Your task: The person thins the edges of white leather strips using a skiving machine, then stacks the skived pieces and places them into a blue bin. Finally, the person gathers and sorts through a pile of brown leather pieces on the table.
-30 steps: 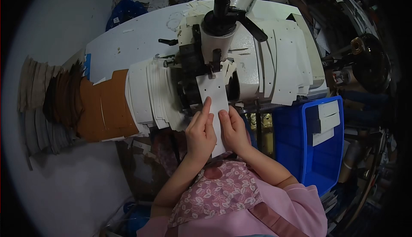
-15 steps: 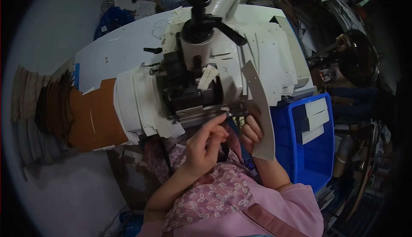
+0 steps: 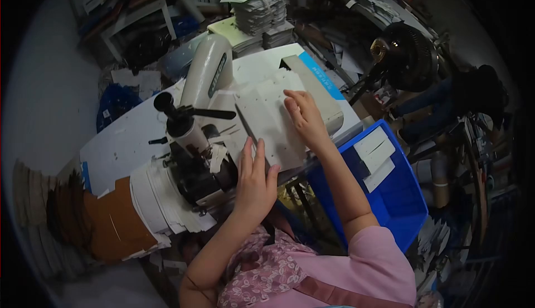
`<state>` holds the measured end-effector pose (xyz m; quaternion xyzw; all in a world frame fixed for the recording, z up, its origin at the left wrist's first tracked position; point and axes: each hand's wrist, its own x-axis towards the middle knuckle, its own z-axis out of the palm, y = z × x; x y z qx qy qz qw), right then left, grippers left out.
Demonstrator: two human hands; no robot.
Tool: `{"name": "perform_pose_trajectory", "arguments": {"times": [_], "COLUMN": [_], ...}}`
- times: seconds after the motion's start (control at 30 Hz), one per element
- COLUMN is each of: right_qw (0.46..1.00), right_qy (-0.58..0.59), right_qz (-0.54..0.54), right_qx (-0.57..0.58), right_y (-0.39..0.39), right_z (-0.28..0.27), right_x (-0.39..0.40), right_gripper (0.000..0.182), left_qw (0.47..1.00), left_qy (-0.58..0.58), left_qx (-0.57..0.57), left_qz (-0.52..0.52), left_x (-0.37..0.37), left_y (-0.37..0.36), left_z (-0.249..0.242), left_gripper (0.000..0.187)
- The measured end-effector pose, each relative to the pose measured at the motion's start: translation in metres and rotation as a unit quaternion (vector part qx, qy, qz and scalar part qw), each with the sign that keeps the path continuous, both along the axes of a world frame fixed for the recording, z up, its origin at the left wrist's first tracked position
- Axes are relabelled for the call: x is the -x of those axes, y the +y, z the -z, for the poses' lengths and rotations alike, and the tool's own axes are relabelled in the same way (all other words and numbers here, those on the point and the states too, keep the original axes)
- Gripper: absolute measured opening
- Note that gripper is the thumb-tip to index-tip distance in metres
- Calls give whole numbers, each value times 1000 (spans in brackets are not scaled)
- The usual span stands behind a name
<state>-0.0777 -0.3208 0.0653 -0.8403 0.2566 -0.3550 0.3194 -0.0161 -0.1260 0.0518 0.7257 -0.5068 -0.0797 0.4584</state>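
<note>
Under both hands (image 3: 305, 119): white cut pieces (image 3: 267, 121), flat, touching.

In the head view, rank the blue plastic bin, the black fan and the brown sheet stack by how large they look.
1. blue plastic bin, largest.
2. brown sheet stack.
3. black fan, smallest, though it stands farther from the camera, so its place below the stack is unsure.

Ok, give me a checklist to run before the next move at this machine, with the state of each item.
1. Right hand flat on the stack of white pieces: ok.
2. Left hand open, at the stack's near edge: ok.
3. Fingers away from the machine head: ok.
4. Unworked white pieces within reach, left of the head: ok.
5. Blue bin has room: ok.
6. Machine stopped: cannot tell.
</note>
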Motion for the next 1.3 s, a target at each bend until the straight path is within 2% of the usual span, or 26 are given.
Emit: {"name": "perform_pose_trajectory", "arguments": {"times": [0.03, 0.1, 0.13, 0.2, 0.23, 0.33, 0.4, 0.43, 0.47, 0.53, 0.57, 0.6, 0.67, 0.7, 0.8, 0.9, 0.97, 1.0, 1.1, 1.13, 1.2, 1.23, 1.3], "right_qw": [996, 955, 976, 973, 982, 996, 959, 938, 911, 879, 858, 827, 896, 912, 921, 916, 929, 931, 916, 906, 884, 881, 887], "right_qy": [-20, 31, 72, 222, 179, 65, 63, 25, 96, 141, 165, 148, 253, 257, 283, 222, 246, 257, 270, 307, 374, 389, 394], "right_qz": [62, 191, 154, 65, 46, 19, 61, 91, 38, -55, -100, -162, -159, -180, -221, -213, -229, -233, -270, -270, -267, -266, -197], "right_qx": [54, 225, 139, -9, 40, -58, -268, -333, -399, -452, -476, -518, -329, -266, -150, -258, -157, -112, -124, -114, -91, 36, 137], "right_y": [-26, -74, -82, -88, -81, -76, -83, -80, -108, -135, -143, -109, -82, -83, -84, -84, -96, -98, -106, -104, -94, -96, -92], "right_z": [10, 41, 42, 44, 53, 58, 41, 25, 30, 30, 30, -14, -41, -36, -33, -26, -42, -53, -100, -107, -115, -93, -82], "right_x": [0, 7, 14, 19, 19, 10, 8, 8, 9, 9, 7, 4, 1, -5, -11, -10, -7, -3, 3, 1, -5, -11, -12], "right_gripper": [42, 46, 47, 48, 52, 58, 57, 61, 68, 87, 97, 102, 103, 104, 105, 101, 99, 98, 96, 97, 98, 102, 104], "left_qw": [1000, 997, 997, 997, 996, 998, 996, 991, 988, 981, 987, 984, 976, 975, 967, 961, 964, 923, 936, 958, 970, 978, 976], "left_qy": [-18, -50, -42, -46, -46, -19, 80, 129, 150, 194, 148, 168, 207, 209, 234, 250, 243, 362, 314, 251, 180, 95, 98], "left_qx": [-16, -52, -53, -55, -58, -45, -28, -17, -6, 18, 57, 54, 52, 59, 83, 110, 106, 123, 138, 124, 156, 130, 84], "left_qz": [-6, -25, -25, -37, -41, -48, -34, -29, -28, -24, -38, -38, -40, -43, -51, -37, -20, 40, 82, 66, -56, -130, -177], "left_x": [-3, -9, -11, -9, -8, -7, -11, -13, -13, -8, -6, -4, -4, -5, -2, -3, 0, 1, 4, 0, -1, -4, -10], "left_y": [-14, -38, -44, -49, -53, -61, -72, -75, -78, -82, -87, -88, -91, -92, -92, -93, -96, -98, -93, -92, -98, -95, -91], "left_z": [9, 25, 28, 27, 26, 23, 33, 34, 32, 27, 42, 40, 35, 31, 31, 35, 31, 29, -1, -1, 23, 21, 16], "left_gripper": [58, 61, 63, 64, 64, 60, 58, 57, 57, 57, 58, 58, 58, 58, 58, 59, 57, 57, 59, 64, 77, 101, 118]}}
